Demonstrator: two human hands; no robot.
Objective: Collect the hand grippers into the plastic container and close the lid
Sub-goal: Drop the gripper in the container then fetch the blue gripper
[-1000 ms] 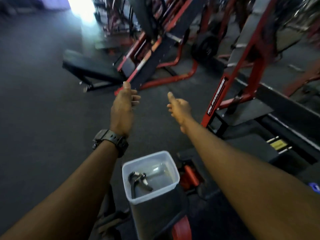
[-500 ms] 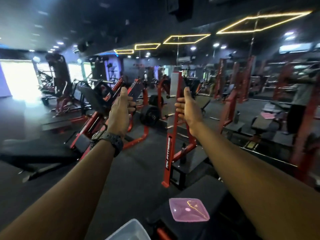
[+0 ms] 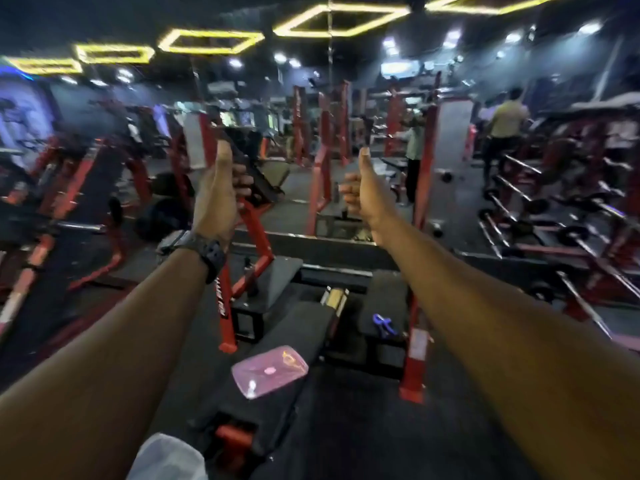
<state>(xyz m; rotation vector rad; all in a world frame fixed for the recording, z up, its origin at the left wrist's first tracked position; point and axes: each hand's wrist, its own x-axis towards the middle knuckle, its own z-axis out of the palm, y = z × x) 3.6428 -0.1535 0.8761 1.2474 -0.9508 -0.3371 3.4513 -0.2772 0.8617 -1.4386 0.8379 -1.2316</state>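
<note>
The view has lifted off the container (image 3: 166, 457); both hands, left (image 3: 218, 199) and right (image 3: 363, 195), are clenched thumbs-up and empty, while the lid (image 3: 269, 370) lies unfitted on the surface.

Gym, red weight machines (image 3: 242, 244), barbell rack (image 3: 540, 216)

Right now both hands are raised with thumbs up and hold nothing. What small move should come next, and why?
Probably lower the right hand toward the blue hand gripper on the black bench pad. It lies outside the plastic container, whose pink lid is off, and the left hand is empty too.
</note>
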